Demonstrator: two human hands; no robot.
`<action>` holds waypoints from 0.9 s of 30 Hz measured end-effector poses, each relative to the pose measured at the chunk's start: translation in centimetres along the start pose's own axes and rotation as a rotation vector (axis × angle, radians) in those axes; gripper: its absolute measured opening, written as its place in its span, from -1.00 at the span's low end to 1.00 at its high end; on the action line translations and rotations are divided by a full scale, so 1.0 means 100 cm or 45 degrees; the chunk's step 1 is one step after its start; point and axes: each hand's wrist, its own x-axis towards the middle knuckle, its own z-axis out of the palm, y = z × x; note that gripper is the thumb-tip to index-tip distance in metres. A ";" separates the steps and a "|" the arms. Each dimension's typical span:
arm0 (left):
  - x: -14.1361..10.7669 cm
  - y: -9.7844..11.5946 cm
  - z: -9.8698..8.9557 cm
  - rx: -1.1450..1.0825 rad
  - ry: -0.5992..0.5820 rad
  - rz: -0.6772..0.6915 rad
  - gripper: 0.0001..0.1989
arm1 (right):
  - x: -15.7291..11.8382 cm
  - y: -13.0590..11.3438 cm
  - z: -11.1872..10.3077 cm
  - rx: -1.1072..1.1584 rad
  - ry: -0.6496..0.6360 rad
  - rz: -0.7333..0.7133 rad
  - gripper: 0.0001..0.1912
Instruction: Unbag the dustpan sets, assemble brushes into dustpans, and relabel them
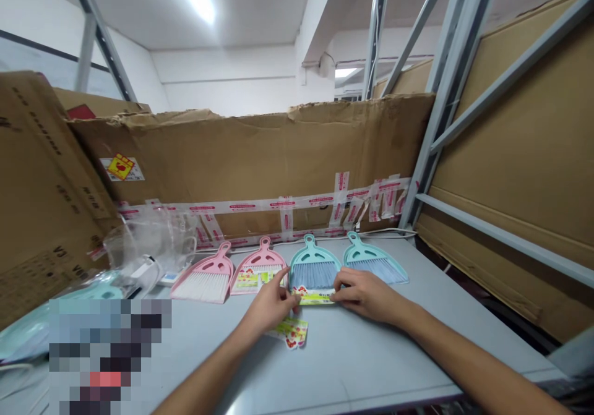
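My left hand [271, 300] and my right hand [366, 292] pinch the two ends of a printed yellow-green label card [316, 297]. The card lies across the lower edge of a teal dustpan and brush set [314, 273]. Right of it rests a second teal dustpan set [375, 266] without a visible card. To the left is a pink dustpan set [264, 260] with a similar card on it, then another pink dustpan set [208, 279] showing bare bristles. Loose label cards [294, 331] lie on the table below my left hand, partly hidden by it.
A grey table [371, 365] carries everything. Behind it stands a large taped cardboard box [260, 161]. Clear plastic bags [153, 235] and a wrapped teal dustpan [88, 291] lie at the left. Metal shelf posts [440, 112] rise at the right. A blurred block covers the lower left.
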 end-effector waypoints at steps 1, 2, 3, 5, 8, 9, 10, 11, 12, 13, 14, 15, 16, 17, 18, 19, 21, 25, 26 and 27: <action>0.000 0.000 0.001 0.001 0.002 0.008 -0.01 | 0.000 0.001 0.000 0.001 0.009 0.006 -0.77; 0.000 0.000 0.001 -0.002 0.004 0.018 -0.02 | 0.000 0.001 -0.001 0.001 0.019 0.013 -0.77; 0.000 0.000 0.002 -0.007 0.008 0.029 -0.03 | -0.001 0.002 -0.001 0.000 0.029 0.016 -0.77; 0.000 0.002 0.003 -0.017 0.019 0.046 -0.04 | -0.002 0.003 -0.003 -0.004 0.045 0.017 -0.76; 0.000 0.004 0.003 -0.025 0.045 0.072 -0.05 | -0.001 0.003 -0.005 0.006 0.062 0.027 -0.74; 0.000 0.005 0.003 -0.027 0.053 0.077 -0.06 | -0.001 0.003 -0.006 0.012 0.071 0.033 -0.73; 0.000 0.005 0.003 -0.030 0.058 0.079 -0.06 | -0.001 0.004 -0.006 0.016 0.080 0.036 -0.73; 0.000 0.005 0.003 -0.030 0.059 0.079 -0.07 | 0.000 0.004 -0.006 0.016 0.088 0.036 -0.73; 0.000 0.004 0.002 -0.028 0.059 0.081 -0.08 | 0.000 0.004 -0.006 0.015 0.094 0.032 -0.73; 0.000 0.004 0.002 -0.026 0.061 0.087 -0.08 | 0.000 0.004 -0.006 0.010 0.101 0.025 -0.74; 0.000 0.004 0.002 -0.026 0.066 0.095 -0.08 | 0.000 0.005 -0.006 0.001 0.110 0.016 -0.74; 0.000 0.004 0.003 -0.029 0.075 0.102 -0.09 | 0.000 0.005 -0.006 -0.011 0.122 0.006 -0.74; 0.000 0.004 0.003 -0.036 0.084 0.107 -0.09 | 0.000 0.006 -0.005 -0.027 0.137 -0.004 -0.74; 0.000 0.004 0.003 -0.045 0.094 0.111 -0.09 | 0.000 0.007 -0.005 -0.044 0.154 -0.013 -0.74; 0.000 0.004 0.003 -0.051 0.102 0.113 -0.10 | -0.001 0.008 -0.004 -0.056 0.169 -0.019 -0.74; 0.001 0.005 0.003 -0.051 0.109 0.114 -0.10 | -0.001 0.009 -0.004 -0.063 0.181 -0.021 -0.74; 0.001 0.005 0.003 -0.041 0.119 0.120 -0.10 | -0.002 0.012 -0.001 -0.059 0.190 -0.016 -0.74; 0.002 0.005 0.003 0.008 0.124 0.127 -0.12 | -0.001 0.016 0.006 -0.025 0.184 0.012 -0.76; 0.002 0.006 0.003 0.024 0.126 0.129 -0.13 | -0.001 0.017 0.008 -0.022 0.180 0.018 -0.76; 0.003 0.006 0.003 0.044 0.131 0.135 -0.15 | -0.001 0.018 0.009 -0.023 0.175 0.025 -0.76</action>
